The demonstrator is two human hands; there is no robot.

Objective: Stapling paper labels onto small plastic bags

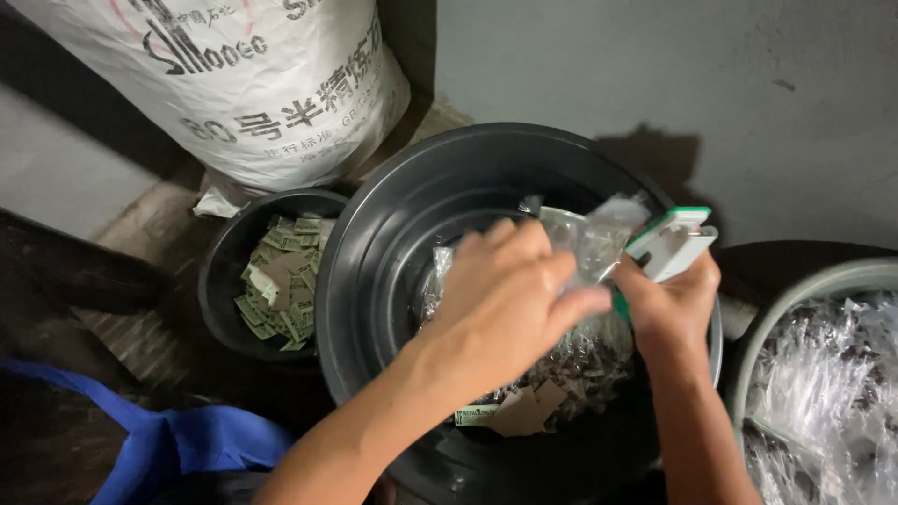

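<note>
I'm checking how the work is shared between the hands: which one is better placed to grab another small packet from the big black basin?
Probably the left hand: it holds only the clear packet above the black basin, whereas the right hand grips a white-and-green stapler.

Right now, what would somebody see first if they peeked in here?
First, the two hands in the middle, over the big dark basin: the left hand pinches a clear plastic bag, and the right hand holds a white and green stapler. To the left, a smaller black tub holds green paper tags.
</note>
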